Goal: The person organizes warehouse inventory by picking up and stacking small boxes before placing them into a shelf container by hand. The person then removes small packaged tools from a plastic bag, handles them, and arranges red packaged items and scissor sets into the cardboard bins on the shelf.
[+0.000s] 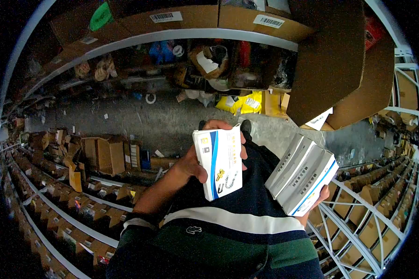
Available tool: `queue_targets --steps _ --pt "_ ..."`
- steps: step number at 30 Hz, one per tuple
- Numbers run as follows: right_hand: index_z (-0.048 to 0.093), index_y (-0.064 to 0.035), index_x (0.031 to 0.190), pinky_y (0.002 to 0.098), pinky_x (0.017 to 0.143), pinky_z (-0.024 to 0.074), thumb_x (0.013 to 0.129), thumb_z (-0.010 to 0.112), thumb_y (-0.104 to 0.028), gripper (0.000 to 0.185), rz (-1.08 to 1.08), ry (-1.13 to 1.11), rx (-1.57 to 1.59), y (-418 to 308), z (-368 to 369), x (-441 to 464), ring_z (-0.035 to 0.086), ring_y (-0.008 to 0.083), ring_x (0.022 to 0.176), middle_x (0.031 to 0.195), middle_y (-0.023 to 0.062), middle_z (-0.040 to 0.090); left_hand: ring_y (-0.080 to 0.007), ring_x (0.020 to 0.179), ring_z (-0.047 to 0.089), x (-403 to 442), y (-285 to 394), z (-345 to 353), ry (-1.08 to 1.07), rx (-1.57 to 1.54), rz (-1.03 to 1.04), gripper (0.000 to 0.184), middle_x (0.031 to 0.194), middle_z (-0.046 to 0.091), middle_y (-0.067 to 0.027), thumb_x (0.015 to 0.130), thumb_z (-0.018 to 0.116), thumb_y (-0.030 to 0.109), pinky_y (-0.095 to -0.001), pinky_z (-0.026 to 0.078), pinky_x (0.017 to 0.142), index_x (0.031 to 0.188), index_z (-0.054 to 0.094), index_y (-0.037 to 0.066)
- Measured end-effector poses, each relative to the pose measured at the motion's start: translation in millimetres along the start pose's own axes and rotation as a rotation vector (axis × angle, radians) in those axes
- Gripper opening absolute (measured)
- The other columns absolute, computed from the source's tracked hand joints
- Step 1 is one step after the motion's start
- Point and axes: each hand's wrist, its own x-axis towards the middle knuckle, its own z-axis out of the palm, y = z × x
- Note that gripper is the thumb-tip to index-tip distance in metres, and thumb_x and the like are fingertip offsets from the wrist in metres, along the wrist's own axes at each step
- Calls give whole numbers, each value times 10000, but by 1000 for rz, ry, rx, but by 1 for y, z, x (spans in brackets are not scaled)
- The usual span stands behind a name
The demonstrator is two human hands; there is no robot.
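Observation:
My left hand (190,162) is closed round a white cardboard box (228,160) with a blue stripe and pictures of metal hardware, including a chain, on its face. The thumb lies along its near edge and the fingertips show at its far side. On the right, my right hand (319,201) grips a stack of similar white boxes (302,174) from beneath, mostly hidden by them. Their narrow printed sides face up, and a blue stripe shows on the outer box. A gap separates the stack from the single box.
Shelves with cardboard boxes (109,156) run along the left, and more racking (358,209) stands at the lower right. Ahead, yellow packages (239,103) lie on the grey floor (172,116) below a shelf. A large open carton (330,69) juts out at the upper right.

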Motion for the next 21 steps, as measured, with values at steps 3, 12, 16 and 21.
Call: queue_targets --steps 3,12,16,21 --pt "529 18 1241 370 676 590 767 609 -560 752 -41 -36 -137 -1 -22 6 679 281 817 1047 202 643 -366 1146 524 -1 -1 1 -45 30 61 1056 1262 410 -203 517 929 286 -630 496 870 1352 299 139" --pt "557 62 1180 363 628 592 810 598 -533 702 -75 -106 -154 1 -39 14 687 274 736 962 208 669 -409 1215 471 0 10 24 123 173 58 1061 1443 289 -191 686 460 852 -654 490 859 1419 246 115" --pt "559 89 1154 353 591 590 804 610 -524 708 -124 -18 -211 2 -51 18 687 281 688 943 217 671 -420 1291 393 -4 2 21 238 312 142 982 1446 291 -170 710 399 839 -658 495 847 1387 268 140" --pt "554 71 1183 370 645 592 751 635 -550 761 -58 -33 -271 -1 -42 14 683 292 741 949 220 663 -455 1274 392 -9 -7 6 165 229 231 700 1401 341 -191 806 373 736 -685 478 846 1264 324 209"
